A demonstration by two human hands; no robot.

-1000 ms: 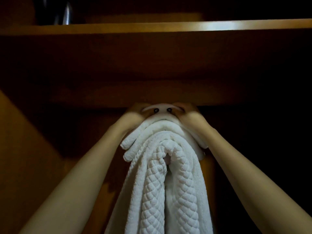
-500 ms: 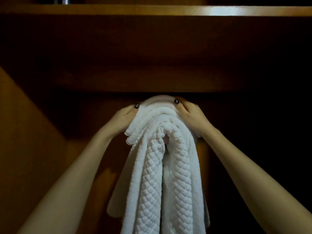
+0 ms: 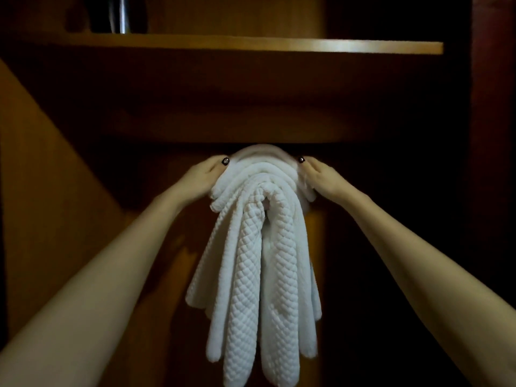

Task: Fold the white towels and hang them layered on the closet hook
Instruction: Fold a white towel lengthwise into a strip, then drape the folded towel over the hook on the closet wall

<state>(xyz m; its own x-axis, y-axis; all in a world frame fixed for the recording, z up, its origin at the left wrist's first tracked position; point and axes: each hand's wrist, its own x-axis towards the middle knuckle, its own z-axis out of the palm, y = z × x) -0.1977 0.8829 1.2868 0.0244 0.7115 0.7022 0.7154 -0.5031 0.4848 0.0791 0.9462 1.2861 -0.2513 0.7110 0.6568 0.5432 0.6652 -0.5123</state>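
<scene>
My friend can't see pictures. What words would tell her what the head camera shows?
The person's left hand and right hand hold the top of a bundle of white towels that hangs in layers inside a dark wooden closet. A wooden shelf runs across above; the hook itself is hidden.

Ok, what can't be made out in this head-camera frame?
Hook: head view, covered by the towels draped over it.
Fingers of left hand and right hand: behind the towels, so each grip is unclear.
Dark shiny object on the shelf: cut off by the top edge, too dim to identify.
</scene>
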